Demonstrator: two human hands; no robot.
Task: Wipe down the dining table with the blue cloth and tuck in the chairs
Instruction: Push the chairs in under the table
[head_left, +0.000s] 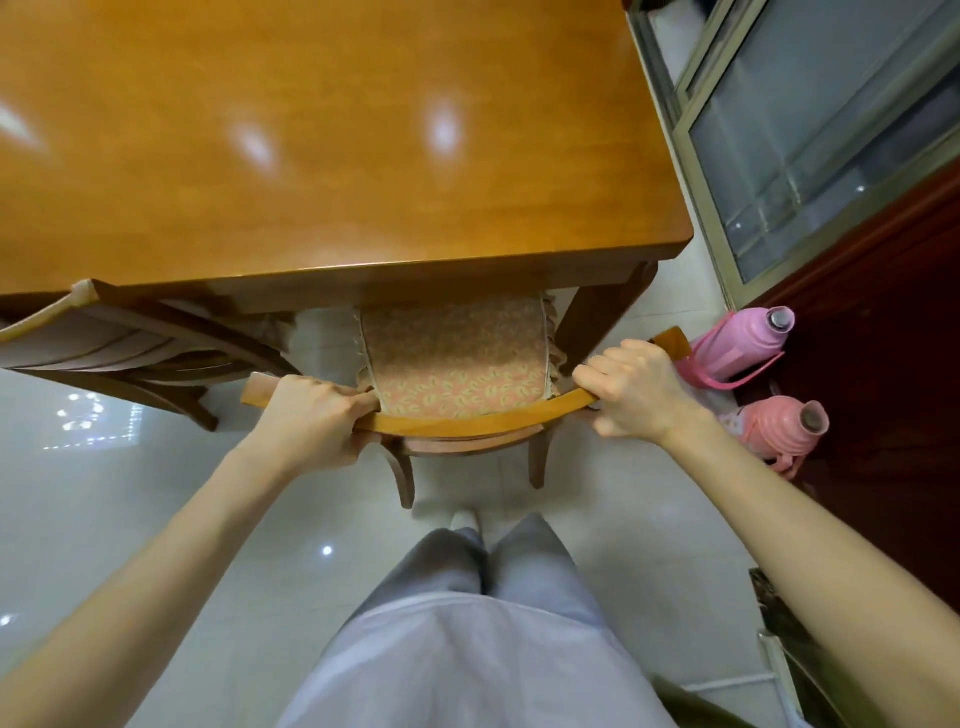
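A wooden chair (467, 423) with a patterned pink seat cushion (457, 364) stands at the near edge of the glossy wooden dining table (311, 156), its seat partly under the tabletop. My left hand (317, 415) grips the left end of the chair's curved top rail. My right hand (631, 389) grips the rail's right end. A second wooden chair (119, 338) sits at the left, pushed under the table. No blue cloth is in view.
Two pink thermos flasks (743, 338) (779, 426) stand on the floor right of the chair, beside a dark red cabinet (883, 364). A sliding glass door (810, 156) runs along the table's right side. Pale glossy floor tiles (130, 493) lie behind me.
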